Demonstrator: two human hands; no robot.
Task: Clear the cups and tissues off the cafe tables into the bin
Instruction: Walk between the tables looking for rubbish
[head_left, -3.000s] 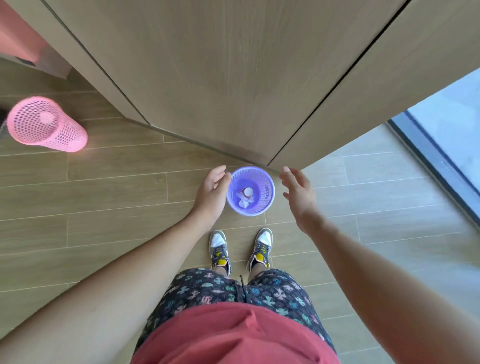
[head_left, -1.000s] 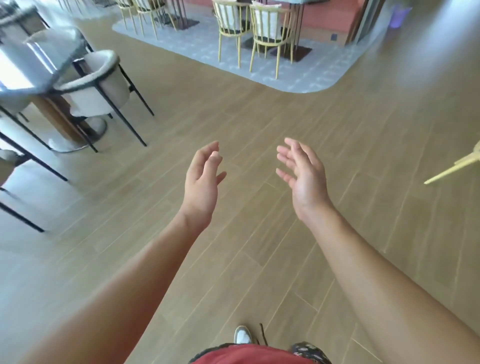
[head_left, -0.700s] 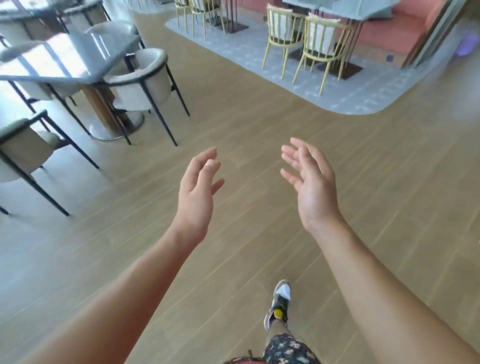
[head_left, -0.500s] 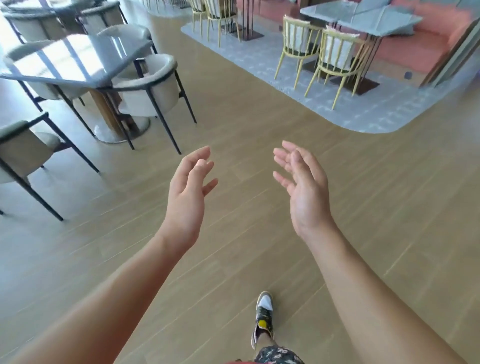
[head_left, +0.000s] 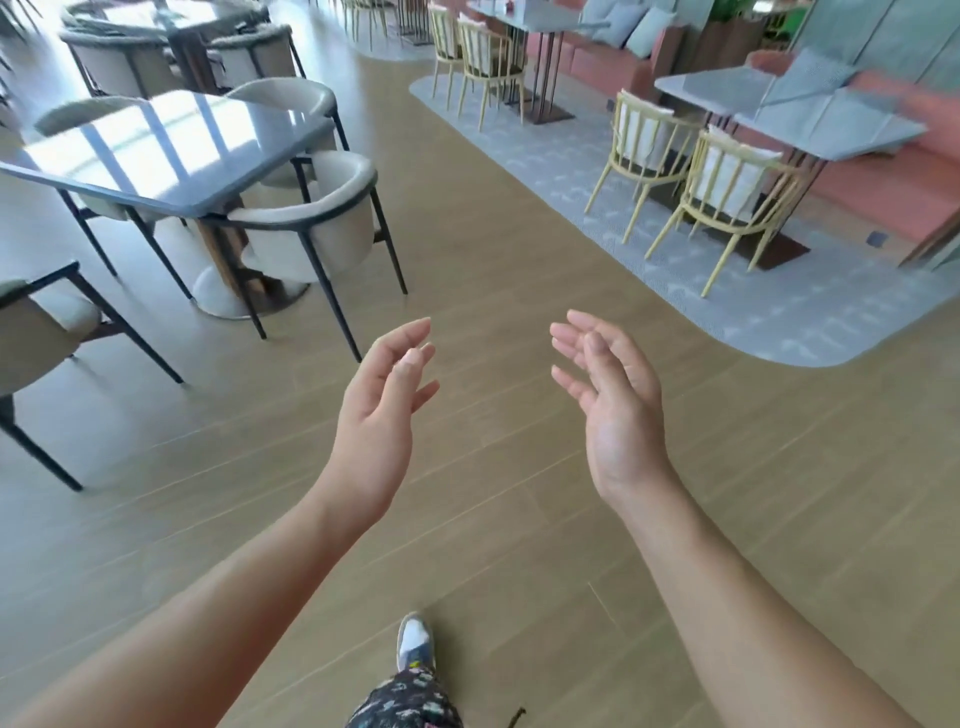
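Holds the left hand (head_left: 382, 410) and the right hand (head_left: 613, 410) up at mid-frame, palms turned toward each other, well apart. Fingers loose and slightly curved on both, grasping nothing. Probably raised and free like this for lack of anything to carry, and ready for the next pick-up.

Strides over the wooden floor (head_left: 493, 260), with one shoe (head_left: 414, 642) forward at bottom centre above the hem of the patterned shorts (head_left: 410, 701).

No cup, no tissue and no bin to be seen anywhere in the frame.

At upper left, a glossy grey table (head_left: 156, 150) ringed by cream armchairs (head_left: 311, 228), with window glare hiding much of the top. At upper right, pale grey tables (head_left: 831, 124) on a grey rug (head_left: 571, 171), with yellow spindle chairs (head_left: 727, 202) tucked close and a pink bench (head_left: 883, 187) behind. On the far table at top centre, something small and reddish, too small to name.

Judging by the empty hands and the open floor ahead: between loads, heading toward tables for more rubbish. Next step likely a close look at each tabletop, then a light pinch for tissues and a full wrap of the fingers for cups. Main risk: overlooking pale tissues against bright, reflective tops.
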